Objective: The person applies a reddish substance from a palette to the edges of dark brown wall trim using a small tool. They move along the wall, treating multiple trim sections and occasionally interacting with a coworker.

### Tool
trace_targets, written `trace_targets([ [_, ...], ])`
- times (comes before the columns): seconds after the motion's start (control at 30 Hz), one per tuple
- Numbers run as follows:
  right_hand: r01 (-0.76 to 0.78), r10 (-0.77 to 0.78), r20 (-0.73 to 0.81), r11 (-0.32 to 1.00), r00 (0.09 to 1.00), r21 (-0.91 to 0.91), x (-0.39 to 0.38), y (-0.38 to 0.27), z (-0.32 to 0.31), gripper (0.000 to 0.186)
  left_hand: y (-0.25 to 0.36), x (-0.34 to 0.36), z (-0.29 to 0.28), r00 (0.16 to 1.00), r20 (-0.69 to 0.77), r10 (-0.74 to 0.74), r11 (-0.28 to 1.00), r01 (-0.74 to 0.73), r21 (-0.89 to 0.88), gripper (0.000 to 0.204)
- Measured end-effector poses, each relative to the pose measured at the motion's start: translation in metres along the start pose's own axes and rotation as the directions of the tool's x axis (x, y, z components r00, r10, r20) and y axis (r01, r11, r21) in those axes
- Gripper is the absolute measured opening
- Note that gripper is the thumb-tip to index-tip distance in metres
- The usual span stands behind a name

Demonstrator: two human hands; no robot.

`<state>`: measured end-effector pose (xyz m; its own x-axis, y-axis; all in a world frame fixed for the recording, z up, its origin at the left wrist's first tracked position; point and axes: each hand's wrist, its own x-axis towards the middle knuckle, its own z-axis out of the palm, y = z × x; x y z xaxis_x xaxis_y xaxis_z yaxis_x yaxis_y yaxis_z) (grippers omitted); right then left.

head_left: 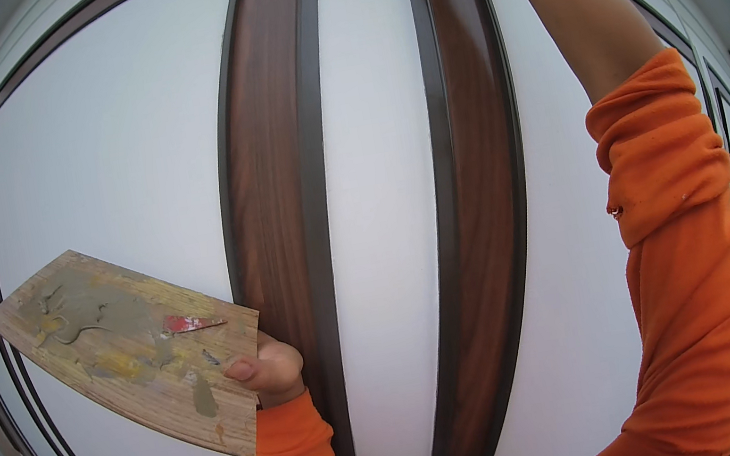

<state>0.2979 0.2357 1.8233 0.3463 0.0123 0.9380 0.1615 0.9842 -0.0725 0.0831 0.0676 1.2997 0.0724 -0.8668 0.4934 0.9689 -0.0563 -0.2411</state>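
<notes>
My left hand (271,369) grips the right end of a flat wooden board (238,420), its thumb lying over the top face. Grey-green and yellow paste (110,306) is smeared across the board, thicker toward the far left. A small red and white wedge-shaped piece (189,324) lies in the paste; I cannot tell what it is. My right arm, in an orange sleeve (687,272), reaches up along the right side. Its bare forearm (573,4) runs to the top edge near a dark brown strip (473,115), and the right hand is cut off there.
Ahead stands a wall of white panels (116,162) with dark frames. A second brown wood-grain strip (266,148) runs upright behind the board, and a narrow white band (381,178) lies between the strips. The right strip looks glossy near its top.
</notes>
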Motion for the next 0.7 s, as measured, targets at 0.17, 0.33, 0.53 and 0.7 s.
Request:
trace_targets([
  [0.17, 0.263, -0.253, 0.072, 0.934, 0.965, -0.242, 0.017, -0.010, 0.019, 0.016, 0.002, -0.012, -0.001, 0.980, 0.160, 0.118, 0.974, -0.146, 0.173, 0.070],
  [0.33, 0.134, -0.162, 0.125, 0.969, 0.979, 0.205, -0.032, -0.010, -0.043, 0.023, -0.001, -0.001, -0.002, 0.997, 0.063, 0.045, 0.997, -0.048, 0.055, 0.084],
  [0.53, 0.276, -0.282, -0.069, 0.958, 0.957, -0.075, -0.007, 0.002, -0.023, 0.022, -0.005, -0.009, -0.006, 0.975, 0.145, 0.168, 0.972, -0.189, 0.143, 0.070],
  [0.7, 0.417, -0.420, -0.176, 0.907, 0.890, -0.057, -0.019, 0.003, -0.005, 0.024, 0.003, -0.006, -0.002, 0.974, 0.166, 0.152, 0.974, -0.176, 0.142, 0.069],
])
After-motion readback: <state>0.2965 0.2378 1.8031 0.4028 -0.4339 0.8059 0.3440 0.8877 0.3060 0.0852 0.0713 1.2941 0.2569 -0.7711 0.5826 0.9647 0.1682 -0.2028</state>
